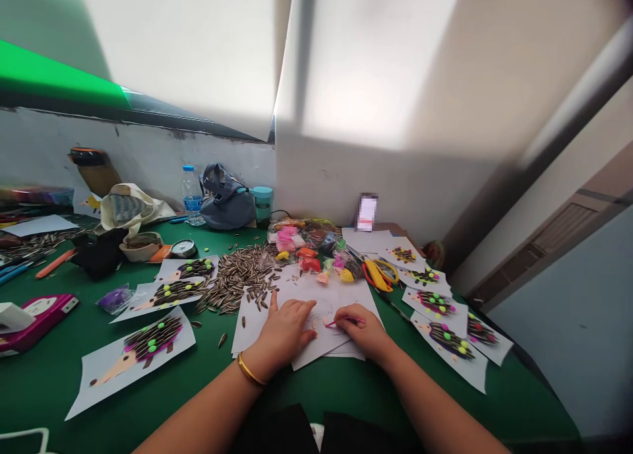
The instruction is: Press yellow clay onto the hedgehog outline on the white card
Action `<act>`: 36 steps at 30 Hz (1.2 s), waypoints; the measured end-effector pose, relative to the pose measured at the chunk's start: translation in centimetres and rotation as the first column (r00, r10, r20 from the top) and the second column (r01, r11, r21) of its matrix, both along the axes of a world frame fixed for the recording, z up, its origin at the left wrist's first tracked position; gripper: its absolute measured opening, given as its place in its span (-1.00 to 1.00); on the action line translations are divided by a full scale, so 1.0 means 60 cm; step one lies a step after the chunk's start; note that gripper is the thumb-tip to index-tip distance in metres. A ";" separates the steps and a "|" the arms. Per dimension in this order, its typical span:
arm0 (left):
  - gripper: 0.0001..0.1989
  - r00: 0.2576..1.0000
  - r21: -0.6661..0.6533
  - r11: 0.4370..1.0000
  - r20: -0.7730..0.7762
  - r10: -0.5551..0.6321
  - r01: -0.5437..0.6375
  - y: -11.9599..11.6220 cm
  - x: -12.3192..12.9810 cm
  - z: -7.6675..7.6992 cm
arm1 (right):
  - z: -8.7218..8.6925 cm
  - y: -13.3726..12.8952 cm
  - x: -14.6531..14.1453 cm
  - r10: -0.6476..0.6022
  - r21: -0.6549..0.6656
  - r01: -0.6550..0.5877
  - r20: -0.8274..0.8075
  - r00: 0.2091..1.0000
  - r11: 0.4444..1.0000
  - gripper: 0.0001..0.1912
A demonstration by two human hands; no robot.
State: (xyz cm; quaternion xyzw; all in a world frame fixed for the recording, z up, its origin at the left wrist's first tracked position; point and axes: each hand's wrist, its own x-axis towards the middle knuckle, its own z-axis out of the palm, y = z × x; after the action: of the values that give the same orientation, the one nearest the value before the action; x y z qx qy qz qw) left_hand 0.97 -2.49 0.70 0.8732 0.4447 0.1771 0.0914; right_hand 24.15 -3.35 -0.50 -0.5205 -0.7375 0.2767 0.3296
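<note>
Green table [212,348]: on paper [314,356], left hand [287,328] spread, right hand [364,332] pinching tool [342,319], apparently placing pale bits [326,321], calling for light pressure.

- Beyond the paper [341,294], passage was blocked by packets [310,264].
- To its left, the way was obstructed by seeds [237,277], spread onto its corner.
- To its right, reach was narrowed by scissors [380,276] and cards [448,340].
- Room was left on the table [336,385] between the forearms [420,394].
</note>
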 end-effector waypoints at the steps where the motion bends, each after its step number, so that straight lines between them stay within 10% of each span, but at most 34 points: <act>1: -0.48 1.000 -0.004 1.000 0.002 0.000 0.000 -0.001 0.000 0.001 | 0.000 0.000 0.000 -0.006 0.005 0.006 0.002 1.000 1.000 -0.82; 36: -0.35 1.000 -0.064 0.998 -0.031 0.003 -0.005 0.007 -0.006 0.004 | 0.013 -0.017 -0.042 0.053 0.103 -0.066 0.129 0.990 0.992 -0.85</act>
State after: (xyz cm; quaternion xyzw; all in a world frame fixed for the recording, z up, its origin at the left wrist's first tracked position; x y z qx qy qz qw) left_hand 0.64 -2.09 0.96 0.8716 0.4533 0.1495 0.1119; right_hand 21.65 -4.40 0.25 -0.4963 -0.7859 0.2129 0.3012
